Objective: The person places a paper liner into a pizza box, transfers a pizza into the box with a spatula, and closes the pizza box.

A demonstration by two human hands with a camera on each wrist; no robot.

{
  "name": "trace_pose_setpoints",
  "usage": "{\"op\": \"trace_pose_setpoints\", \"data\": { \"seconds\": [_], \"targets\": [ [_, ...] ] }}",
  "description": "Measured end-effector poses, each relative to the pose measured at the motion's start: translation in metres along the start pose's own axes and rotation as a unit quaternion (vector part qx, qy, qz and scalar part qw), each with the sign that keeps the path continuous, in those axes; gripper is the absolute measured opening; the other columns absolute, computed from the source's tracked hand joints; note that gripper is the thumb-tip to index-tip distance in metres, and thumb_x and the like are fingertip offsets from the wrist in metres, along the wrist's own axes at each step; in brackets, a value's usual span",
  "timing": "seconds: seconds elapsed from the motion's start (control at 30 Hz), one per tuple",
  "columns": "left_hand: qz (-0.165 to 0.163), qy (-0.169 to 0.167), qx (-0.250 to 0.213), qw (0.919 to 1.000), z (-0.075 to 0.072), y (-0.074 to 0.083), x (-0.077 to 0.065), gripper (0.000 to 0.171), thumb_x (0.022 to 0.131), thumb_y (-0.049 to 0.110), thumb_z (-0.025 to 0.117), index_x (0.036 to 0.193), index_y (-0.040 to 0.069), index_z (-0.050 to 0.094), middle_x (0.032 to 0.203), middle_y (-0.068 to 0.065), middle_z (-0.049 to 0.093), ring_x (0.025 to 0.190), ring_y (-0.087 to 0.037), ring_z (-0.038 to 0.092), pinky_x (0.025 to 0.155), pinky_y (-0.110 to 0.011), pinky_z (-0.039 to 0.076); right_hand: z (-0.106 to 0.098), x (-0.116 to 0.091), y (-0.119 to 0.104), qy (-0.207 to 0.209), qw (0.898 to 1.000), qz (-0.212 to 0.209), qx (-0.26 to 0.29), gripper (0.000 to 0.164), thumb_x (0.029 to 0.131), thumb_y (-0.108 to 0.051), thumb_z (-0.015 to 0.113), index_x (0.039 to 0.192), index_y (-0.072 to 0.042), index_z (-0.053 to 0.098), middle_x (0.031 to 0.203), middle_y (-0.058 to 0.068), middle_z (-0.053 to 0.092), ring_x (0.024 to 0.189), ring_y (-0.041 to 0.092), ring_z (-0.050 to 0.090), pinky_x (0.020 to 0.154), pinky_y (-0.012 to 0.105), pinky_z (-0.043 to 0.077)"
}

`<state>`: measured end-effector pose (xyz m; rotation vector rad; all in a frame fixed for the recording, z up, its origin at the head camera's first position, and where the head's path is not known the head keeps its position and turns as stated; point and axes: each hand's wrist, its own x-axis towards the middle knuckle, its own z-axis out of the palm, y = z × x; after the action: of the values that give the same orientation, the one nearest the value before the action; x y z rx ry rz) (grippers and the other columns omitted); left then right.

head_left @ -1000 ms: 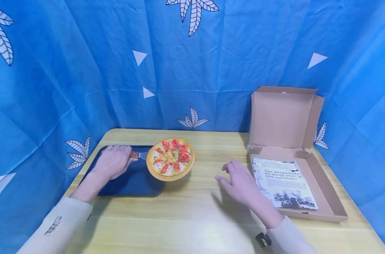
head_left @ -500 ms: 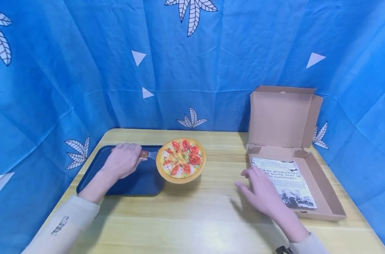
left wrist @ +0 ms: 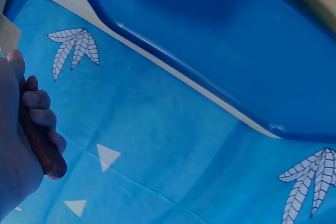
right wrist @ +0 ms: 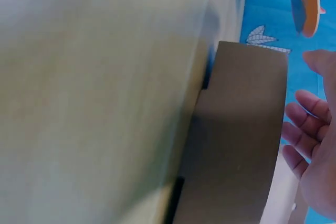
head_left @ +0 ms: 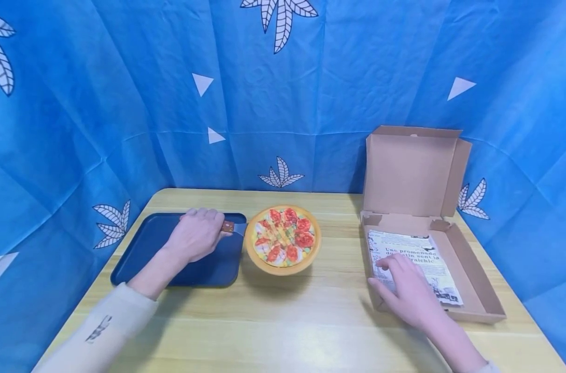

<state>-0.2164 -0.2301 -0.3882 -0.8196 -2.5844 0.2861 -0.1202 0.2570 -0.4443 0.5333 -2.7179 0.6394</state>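
Observation:
My left hand [head_left: 200, 235] grips the wooden handle [left wrist: 41, 148] of a metal spatula, its fingers curled round it. On the spatula's blade [head_left: 239, 228] rests a round pizza [head_left: 283, 236] with a golden crust and red toppings, held over the middle of the table with its shadow beneath. Loosely bent and holding nothing, my right hand [head_left: 409, 290] hovers over the front left part of an open cardboard pizza box [head_left: 479, 274]. A printed newspaper-style sheet [head_left: 434, 269] lies inside the box, partly hidden by that hand. The box's side wall [right wrist: 236, 119] shows in the right wrist view.
A dark blue tray [head_left: 143, 259] lies at the table's left, under my left forearm and hand. The raised box lid [head_left: 409, 176] stands at the back right. Blue patterned cloth [head_left: 264, 93] hangs behind and at both sides of the wooden table [head_left: 273, 331].
My left hand has carried the spatula and pizza to the right, off the tray's edge. My right hand has moved right and nearer, from beside the box to over it.

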Motion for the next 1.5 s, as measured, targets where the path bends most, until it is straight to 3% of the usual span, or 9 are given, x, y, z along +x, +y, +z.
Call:
{"op": "trace_pose_setpoints", "data": {
  "seconds": [0.47,0.93,1.2,1.5],
  "targets": [
    [0.004,-0.002,0.006,1.0000,-0.005,0.020,0.018,0.041,0.099,0.043,0.070,0.086,0.007,0.055,0.069,-0.003,0.048,0.062,-0.025,0.052,0.054,-0.034,0.037,-0.014,-0.028,0.019,-0.013,1.000,0.008,-0.008,0.040,0.094,-0.036,0.077,0.119,-0.007,0.065,0.118,0.006,0.067,0.116,0.033,0.059,0.099,0.062,0.041],
    [0.011,-0.023,0.001,0.9997,-0.009,0.047,0.035,0.040,0.102,0.045,0.063,0.087,0.009,0.054,0.072,-0.002,0.050,0.065,-0.023,0.053,0.057,-0.035,0.042,-0.035,-0.037,0.046,0.012,0.999,0.034,-0.034,0.040,0.093,-0.029,0.078,0.119,-0.002,0.063,0.114,0.016,0.066,0.111,0.041,0.059,0.093,0.060,0.038],
    [0.014,-0.034,-0.006,0.9993,-0.006,0.064,0.042,0.038,0.103,0.045,0.062,0.089,0.010,0.054,0.074,-0.001,0.051,0.070,-0.023,0.057,0.064,-0.036,0.046,-0.046,-0.037,0.065,0.043,0.995,0.068,-0.064,0.043,0.092,-0.025,0.078,0.119,0.004,0.061,0.116,0.025,0.062,0.110,0.045,0.053,0.084,0.060,0.036],
    [0.023,-0.020,-0.009,0.9995,-0.004,0.079,0.052,0.039,0.104,0.047,0.061,0.091,0.010,0.056,0.076,-0.002,0.055,0.070,-0.022,0.056,0.063,-0.035,0.045,-0.054,-0.039,0.092,0.049,0.987,0.123,-0.090,0.050,0.091,-0.024,0.076,0.121,0.012,0.058,0.115,0.034,0.057,0.105,0.053,0.050,0.080,0.068,0.037]
  ]
}}
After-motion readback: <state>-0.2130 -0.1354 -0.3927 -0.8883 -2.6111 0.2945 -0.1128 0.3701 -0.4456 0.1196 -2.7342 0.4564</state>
